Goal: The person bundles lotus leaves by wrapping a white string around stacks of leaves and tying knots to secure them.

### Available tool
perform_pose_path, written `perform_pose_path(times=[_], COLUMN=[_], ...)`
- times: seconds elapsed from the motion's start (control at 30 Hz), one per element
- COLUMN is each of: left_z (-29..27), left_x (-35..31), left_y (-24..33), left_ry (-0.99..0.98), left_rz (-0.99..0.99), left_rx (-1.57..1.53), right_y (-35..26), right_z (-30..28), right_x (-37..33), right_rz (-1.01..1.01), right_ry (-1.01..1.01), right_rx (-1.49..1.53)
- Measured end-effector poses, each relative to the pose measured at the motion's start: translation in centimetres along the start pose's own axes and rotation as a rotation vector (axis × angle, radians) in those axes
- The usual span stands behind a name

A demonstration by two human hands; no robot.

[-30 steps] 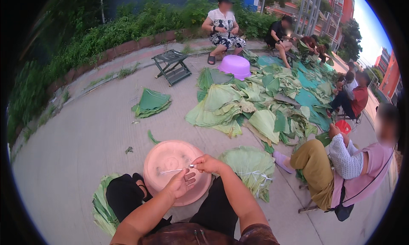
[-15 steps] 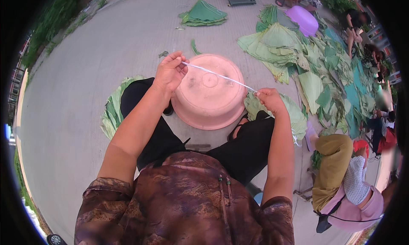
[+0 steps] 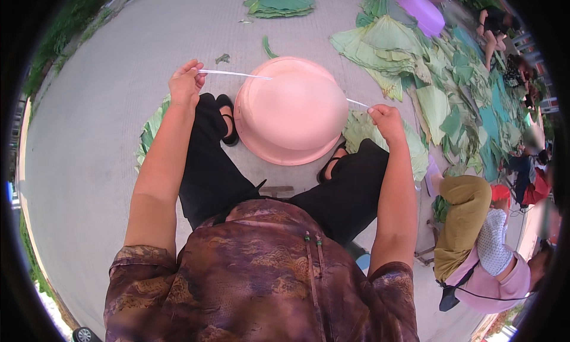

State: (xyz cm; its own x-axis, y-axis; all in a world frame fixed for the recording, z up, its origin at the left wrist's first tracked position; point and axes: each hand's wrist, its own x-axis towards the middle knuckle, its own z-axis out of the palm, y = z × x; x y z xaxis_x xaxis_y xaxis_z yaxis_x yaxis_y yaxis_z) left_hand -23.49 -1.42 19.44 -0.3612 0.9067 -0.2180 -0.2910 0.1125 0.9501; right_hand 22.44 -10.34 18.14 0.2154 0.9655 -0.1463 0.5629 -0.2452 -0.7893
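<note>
A pale pink plastic basin [image 3: 289,150] stands upside down on the ground between my feet; the top of it looks washed out and blurred. At its far left, my left hand [image 3: 187,85] pinches one end of a thin white string [image 3: 234,74]. My right hand [image 3: 388,124], closed in a fist with the thumb on top, grips the string on the basin's right side. Both hands are raised and wide apart, clear of the basin. The string's middle stretch does not show against the pale basin, so I cannot tell whether it is one unbroken length.
A big heap of flat green leaves [image 3: 436,113] covers the ground at right, beside a purple basin [image 3: 423,15]. A folded leaf stack [image 3: 279,2] lies far ahead. More leaves [image 3: 153,131] lie by my left leg. A person in olive trousers [image 3: 463,214] sits close at right.
My hands have moved farther apart, the left one well outward to the left and the right slightly right. The string now spans wider over the basin.
</note>
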Motion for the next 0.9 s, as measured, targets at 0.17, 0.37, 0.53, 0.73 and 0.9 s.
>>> perform_pose_path(times=[0.17,0.37,0.53,0.73,0.9], left_z=[-2.2,-4.5,-3.4,3.9,6.4], left_x=[0.9,0.4,-3.1,-10.5,-13.4], left_y=[1.9,3.7,6.1,6.2,5.3], left_ry=[0.107,0.146,0.065,-0.560,-0.658], left_rz=[0.036,0.168,0.227,0.033,-0.070], left_rx=[-0.017,-0.108,0.049,0.089,-0.028], right_y=[-0.7,-0.4,-1.0,-1.4,-8.9], right_z=[0.3,-0.2,-0.2,-0.8,-2.0], right_x=[0.3,0.1,-0.3,-0.3,-4.1], right_rz=[0.009,0.059,0.072,-0.046,-0.191], right_ry=[0.022,0.068,0.037,0.248,-0.018], right_rx=[0.032,0.199,0.221,0.198,0.517])
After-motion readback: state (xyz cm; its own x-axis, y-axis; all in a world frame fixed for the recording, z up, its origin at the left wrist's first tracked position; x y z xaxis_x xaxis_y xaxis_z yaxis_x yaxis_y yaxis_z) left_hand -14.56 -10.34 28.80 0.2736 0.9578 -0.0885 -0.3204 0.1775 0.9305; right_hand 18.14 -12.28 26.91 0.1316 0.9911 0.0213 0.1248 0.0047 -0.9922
